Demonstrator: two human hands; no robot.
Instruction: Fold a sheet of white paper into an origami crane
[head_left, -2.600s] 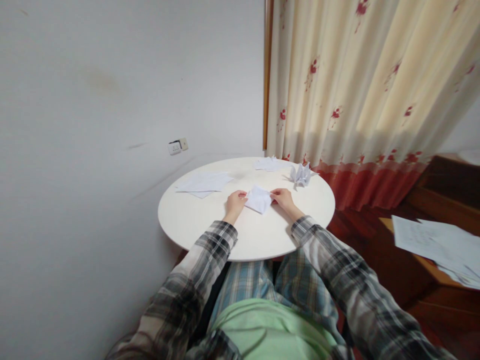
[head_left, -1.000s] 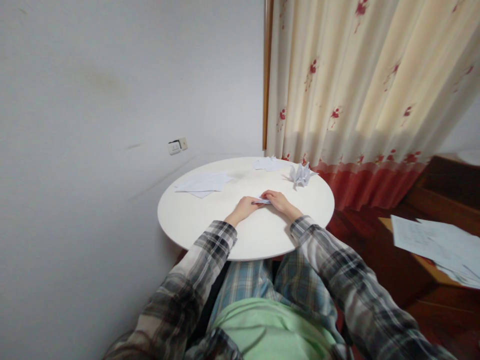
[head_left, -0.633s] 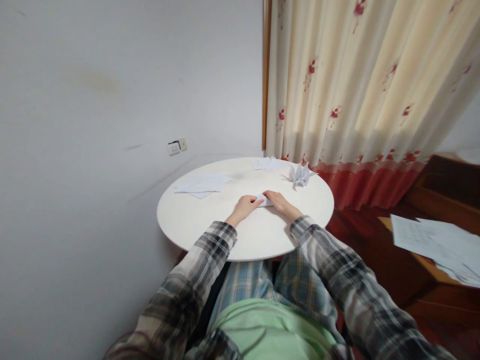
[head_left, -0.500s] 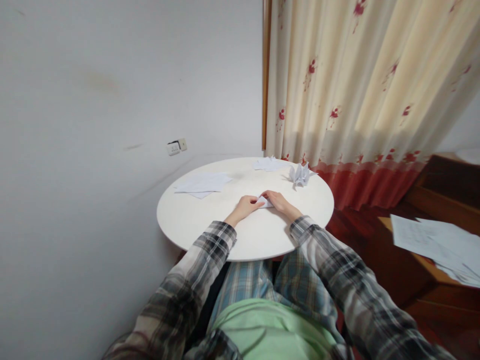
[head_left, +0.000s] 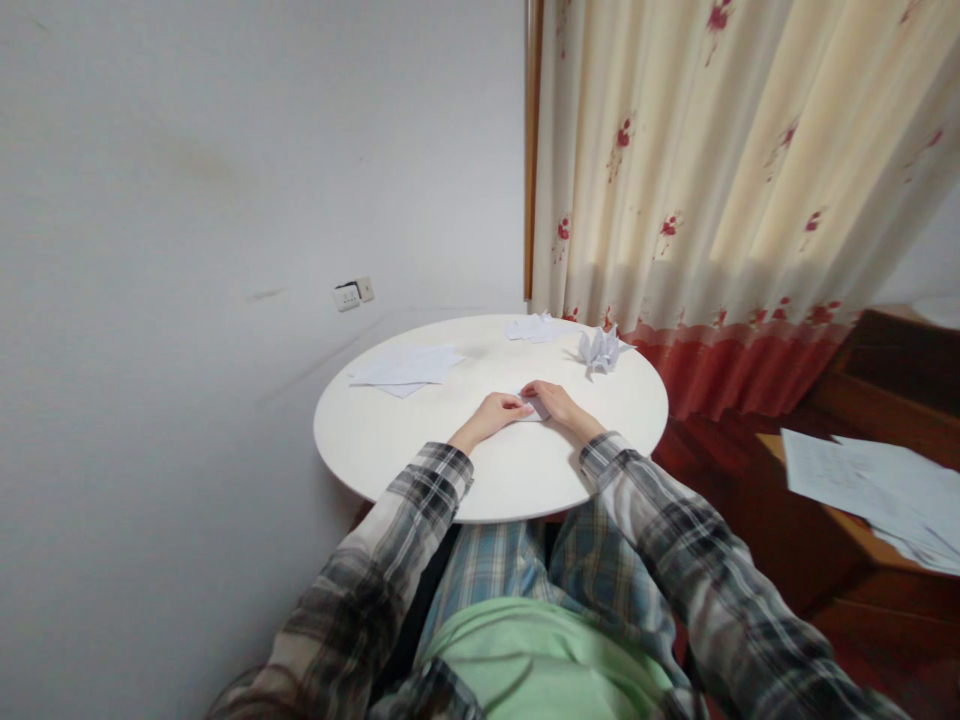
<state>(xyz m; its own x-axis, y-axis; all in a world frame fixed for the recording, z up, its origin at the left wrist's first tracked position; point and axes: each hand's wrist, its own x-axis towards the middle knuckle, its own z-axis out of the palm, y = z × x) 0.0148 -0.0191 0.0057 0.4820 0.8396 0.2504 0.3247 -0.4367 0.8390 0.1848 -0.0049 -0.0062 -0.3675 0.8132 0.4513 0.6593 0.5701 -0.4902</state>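
A small folded piece of white paper [head_left: 534, 410] lies flat on the round white table [head_left: 390, 450], almost hidden between my hands. My left hand [head_left: 496, 412] lies on its left side with the fingers stretched onto it. My right hand [head_left: 553, 402] presses down on its right side, fingers close together and flat. Both fingertips meet over the paper. Both sleeves are grey plaid.
Flat white sheets [head_left: 406, 368] lie at the table's back left. More folded paper [head_left: 534, 327] and a crumpled or folded paper shape [head_left: 601, 349] sit at the back. A floral curtain [head_left: 720, 180] hangs behind. Loose sheets [head_left: 870, 485] rest on a wooden surface at right.
The paper was held up between both hands as a wider folded piece; it has since been folded smaller and pressed flat on the table, with both hands drawn together over it.
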